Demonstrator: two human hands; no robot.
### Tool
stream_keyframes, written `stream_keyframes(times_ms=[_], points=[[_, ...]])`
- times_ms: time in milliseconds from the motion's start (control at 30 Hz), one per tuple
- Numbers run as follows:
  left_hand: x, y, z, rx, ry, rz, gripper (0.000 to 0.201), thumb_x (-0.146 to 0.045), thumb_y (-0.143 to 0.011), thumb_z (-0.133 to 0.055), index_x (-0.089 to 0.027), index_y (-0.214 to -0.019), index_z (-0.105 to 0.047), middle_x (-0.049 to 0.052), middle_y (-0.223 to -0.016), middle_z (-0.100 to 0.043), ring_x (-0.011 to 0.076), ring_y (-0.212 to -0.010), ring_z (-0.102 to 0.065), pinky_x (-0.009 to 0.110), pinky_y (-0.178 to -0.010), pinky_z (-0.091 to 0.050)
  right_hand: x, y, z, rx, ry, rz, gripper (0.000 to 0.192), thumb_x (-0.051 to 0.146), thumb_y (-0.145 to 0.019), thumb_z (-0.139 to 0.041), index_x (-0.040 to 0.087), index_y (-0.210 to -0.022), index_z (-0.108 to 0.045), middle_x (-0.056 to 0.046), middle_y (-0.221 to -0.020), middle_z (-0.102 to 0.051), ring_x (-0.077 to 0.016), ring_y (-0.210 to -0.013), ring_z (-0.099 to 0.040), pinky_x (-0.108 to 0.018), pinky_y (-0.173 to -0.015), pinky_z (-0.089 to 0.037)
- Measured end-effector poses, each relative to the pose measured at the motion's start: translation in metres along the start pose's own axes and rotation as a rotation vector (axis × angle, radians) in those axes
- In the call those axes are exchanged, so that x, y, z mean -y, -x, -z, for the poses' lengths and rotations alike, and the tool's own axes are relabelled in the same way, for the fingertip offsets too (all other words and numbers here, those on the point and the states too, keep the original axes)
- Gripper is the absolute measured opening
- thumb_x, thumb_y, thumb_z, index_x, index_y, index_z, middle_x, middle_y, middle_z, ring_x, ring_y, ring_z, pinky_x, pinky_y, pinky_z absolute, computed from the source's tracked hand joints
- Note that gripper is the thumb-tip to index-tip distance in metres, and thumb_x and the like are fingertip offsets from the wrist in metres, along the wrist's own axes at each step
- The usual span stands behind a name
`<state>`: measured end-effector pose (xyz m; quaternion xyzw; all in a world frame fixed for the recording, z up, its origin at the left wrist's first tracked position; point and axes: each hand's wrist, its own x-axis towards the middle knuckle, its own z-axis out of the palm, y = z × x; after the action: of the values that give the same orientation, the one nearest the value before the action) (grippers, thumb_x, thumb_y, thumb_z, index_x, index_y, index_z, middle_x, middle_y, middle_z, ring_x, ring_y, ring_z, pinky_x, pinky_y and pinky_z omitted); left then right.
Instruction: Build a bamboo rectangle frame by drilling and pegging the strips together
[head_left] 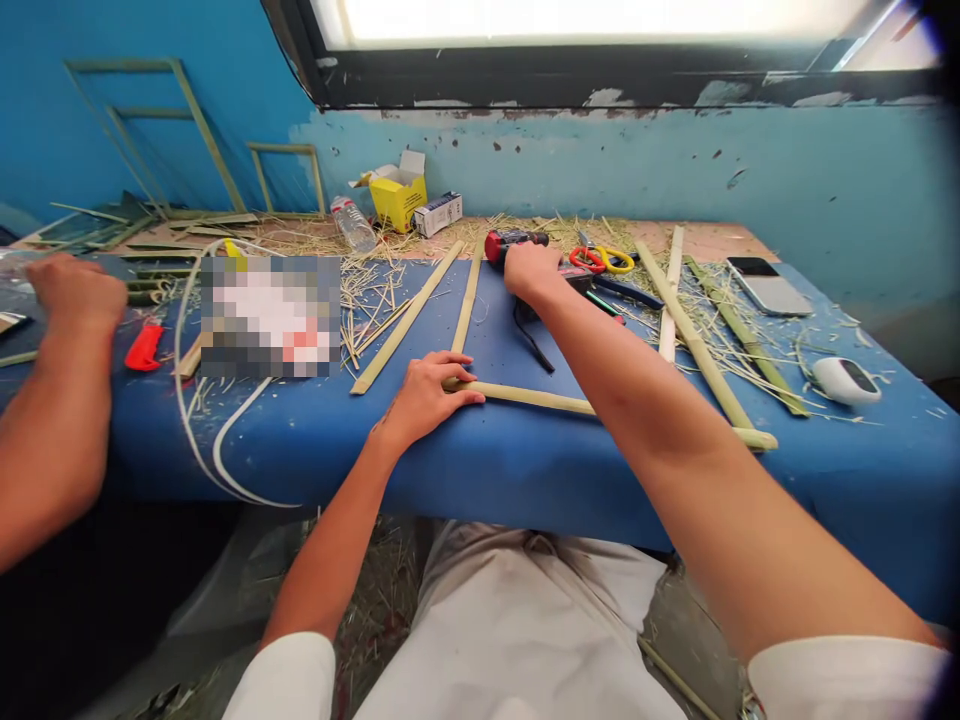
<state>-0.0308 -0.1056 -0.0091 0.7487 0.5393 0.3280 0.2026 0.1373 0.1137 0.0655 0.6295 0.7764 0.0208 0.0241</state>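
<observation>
Two arms reach out: left hand flat on a bamboo strip, right hand, grip closed, on the drill.

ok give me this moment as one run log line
left hand: pressed flat on bamboo strip | right hand: gripping red drill | scissors beside drill | another person's hand at far left of blue table
</observation>
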Motion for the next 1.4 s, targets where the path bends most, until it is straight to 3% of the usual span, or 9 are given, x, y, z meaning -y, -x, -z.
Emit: stream_keyframes(times_ms=[200,367,467,567,800,967,1200,1300,1400], points=[[0.002,0.003,-0.002,-0.029,-0.011,-0.025,0.017,-0.037,-0.086,-0.088,-0.026,-0.096,-0.082,0.004,-0.134,-0.077,0.0275,-0.128,-0.069,0.046,-0.113,-0.05,0.007,-0.012,0.007,-0.073,0.064,-0.092,0.044,0.042,-0.103,-0.068,0.016,-0.138,-0.064,-0.013,-0.14,-0.065,-0.0255,-0.122,-0.066,-0.049,-0.103,-0.058],[-0.001,0.007,-0.001,-0.022,-0.01,-0.055,0.023,-0.034,-0.09,-0.085,-0.026,-0.11,-0.078,0.004,-0.138,-0.074,0.0265,-0.129,-0.068,0.045,-0.115,-0.05,0.051,0.024,-0.01,-0.225,-0.021,0.204,0.047,0.023,-0.113,-0.032,0.002,-0.138,-0.066,-0.027,-0.144,-0.062,-0.0349,-0.14,-0.056,-0.053,-0.115,-0.045],[-0.006,0.015,-0.001,-0.061,-0.082,-0.054,0.027,-0.034,-0.092,-0.083,-0.025,-0.116,-0.077,0.007,-0.138,-0.072,0.0286,-0.132,-0.066,0.046,-0.116,-0.05,0.075,0.052,-0.026,-0.149,-0.089,0.31,0.048,0.038,-0.113,-0.038,0.009,-0.127,-0.074,-0.023,-0.127,-0.073,-0.0311,-0.116,-0.07,-0.044,-0.101,-0.055],[-0.008,0.027,-0.002,-0.125,-0.158,-0.046,0.026,-0.035,-0.097,-0.077,-0.025,-0.121,-0.075,0.008,-0.134,-0.073,0.0294,-0.129,-0.067,0.047,-0.115,-0.051,0.086,0.075,-0.042,-0.095,-0.129,0.344,0.039,0.032,-0.107,-0.05,0.008,-0.121,-0.077,-0.026,-0.13,-0.071,-0.0332,-0.121,-0.069,-0.041,-0.099,-0.057],[-0.007,0.042,-0.004,-0.198,-0.177,-0.019,0.023,-0.037,-0.1,-0.072,-0.026,-0.12,-0.074,0.006,-0.125,-0.075,0.0271,-0.119,-0.069,0.044,-0.111,-0.053,0.087,0.099,-0.054,-0.087,-0.219,0.371,0.043,0.011,-0.103,-0.041,0.005,-0.136,-0.068,-0.027,-0.138,-0.066,-0.0293,-0.135,-0.059,-0.044,-0.115,-0.049],[-0.009,0.042,-0.002,-0.217,-0.14,0.016,0.017,-0.035,-0.098,-0.073,-0.025,-0.112,-0.076,0.005,-0.117,-0.076,0.0243,-0.112,-0.07,0.039,-0.105,-0.055,0.088,0.106,-0.05,-0.065,-0.267,0.394,0.047,0.002,-0.1,-0.033,0.005,-0.126,-0.072,-0.026,-0.132,-0.068,-0.0294,-0.131,-0.06,-0.041,-0.11,-0.05],[-0.012,0.043,0.002,-0.186,-0.098,0.015,0.019,-0.035,-0.095,-0.078,-0.024,-0.111,-0.075,0.005,-0.116,-0.076,0.0245,-0.112,-0.07,0.038,-0.102,-0.054,0.083,0.11,-0.039,0.0,-0.316,0.463,0.031,0.004,-0.093,-0.05,0.01,-0.11,-0.076,-0.019,-0.112,-0.076,-0.0286,-0.114,-0.068,-0.039,-0.107,-0.051],[-0.012,0.043,0.002,-0.181,-0.118,0.023,0.025,-0.04,-0.093,-0.08,-0.025,-0.113,-0.075,0.005,-0.117,-0.076,0.026,-0.112,-0.07,0.04,-0.102,-0.054,0.074,0.11,-0.033,0.005,-0.349,0.443,0.034,0.006,-0.093,-0.055,0.013,-0.121,-0.073,-0.018,-0.127,-0.073,-0.028,-0.121,-0.067,-0.036,-0.104,-0.053],[-0.013,0.043,0.001,-0.183,-0.147,0.029,0.034,-0.044,-0.091,-0.083,-0.026,-0.118,-0.072,0.006,-0.119,-0.075,0.0275,-0.112,-0.07,0.042,-0.101,-0.055,0.07,0.109,-0.028,-0.006,-0.371,0.309,0.041,0.014,-0.097,-0.057,0.01,-0.138,-0.063,-0.023,-0.143,-0.064,-0.0328,-0.129,-0.064,-0.042,-0.104,-0.055]])
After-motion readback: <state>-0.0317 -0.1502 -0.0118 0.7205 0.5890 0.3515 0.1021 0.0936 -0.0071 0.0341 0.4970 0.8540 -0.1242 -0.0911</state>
